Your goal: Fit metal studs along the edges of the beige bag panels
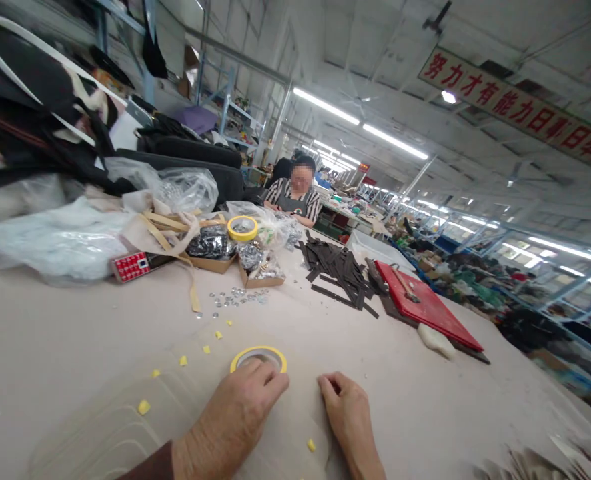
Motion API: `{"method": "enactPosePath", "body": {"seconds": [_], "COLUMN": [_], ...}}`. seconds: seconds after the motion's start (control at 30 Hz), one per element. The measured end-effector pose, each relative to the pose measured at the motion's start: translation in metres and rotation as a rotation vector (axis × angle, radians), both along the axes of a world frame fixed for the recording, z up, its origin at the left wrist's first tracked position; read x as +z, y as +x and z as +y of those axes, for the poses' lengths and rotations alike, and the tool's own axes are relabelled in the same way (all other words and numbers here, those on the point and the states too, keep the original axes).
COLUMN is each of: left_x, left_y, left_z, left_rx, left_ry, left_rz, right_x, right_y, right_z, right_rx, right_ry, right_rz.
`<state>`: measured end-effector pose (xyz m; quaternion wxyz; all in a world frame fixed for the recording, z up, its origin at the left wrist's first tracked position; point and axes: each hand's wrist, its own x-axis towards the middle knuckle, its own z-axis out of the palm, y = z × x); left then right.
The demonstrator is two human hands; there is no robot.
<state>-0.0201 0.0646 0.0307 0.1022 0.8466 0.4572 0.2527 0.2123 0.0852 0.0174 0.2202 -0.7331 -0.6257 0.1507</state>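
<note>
My left hand (pixel 238 410) is closed over the near side of a roll of yellow tape (pixel 259 349), its fingers reaching into the ring. Under it lies a translucent, layered plastic sheet (pixel 110 427) with curved edges. Small yellow tape pieces (pixel 183 361) dot the sheet's far and left edges, and another yellow piece (pixel 311 445) sits near its right edge. Just past that right edge is my right hand (pixel 348 413), with thumb and forefinger pinched together. Whatever those fingertips may hold is too small or hidden to make out.
Loose metal discs (pixel 240 297), small cardboard boxes (pixel 263 280), and a second yellow tape roll (pixel 243 228) lie ahead. Dark strips (pixel 338 267) and a red board (pixel 425 303) with a hammer (pixel 405 287) are to the right. A person (pixel 295 193) sits across the table.
</note>
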Motion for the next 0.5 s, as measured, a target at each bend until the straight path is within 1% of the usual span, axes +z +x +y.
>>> {"method": "enactPosePath", "body": {"seconds": [0.1,0.2,0.3,0.37,0.43,0.5], "left_x": [0.019,0.036,0.047,0.05,0.052,0.05], "left_y": [-0.028,-0.053,-0.071,-0.085,-0.109,-0.141], "left_z": [0.005,0.009,0.013,0.014,0.013,0.007], "left_rx": [0.069,0.147,0.207,0.253,0.313,0.381], "left_ry": [0.199,0.289,0.306,0.302,0.282,0.245], "left_rz": [-0.072,-0.098,-0.116,-0.126,-0.119,-0.084], "right_x": [-0.001,-0.004,-0.001,0.006,0.018,0.03], "right_y": [0.001,0.001,0.002,0.002,0.001,-0.005], "right_z": [0.0,-0.001,-0.001,0.001,0.004,0.012], "right_rx": [0.017,0.015,0.013,0.06,0.13,0.189], "right_ry": [-0.002,-0.01,-0.065,-0.117,-0.157,-0.142], "right_rz": [-0.035,-0.079,-0.096,-0.087,-0.147,-0.264]}}
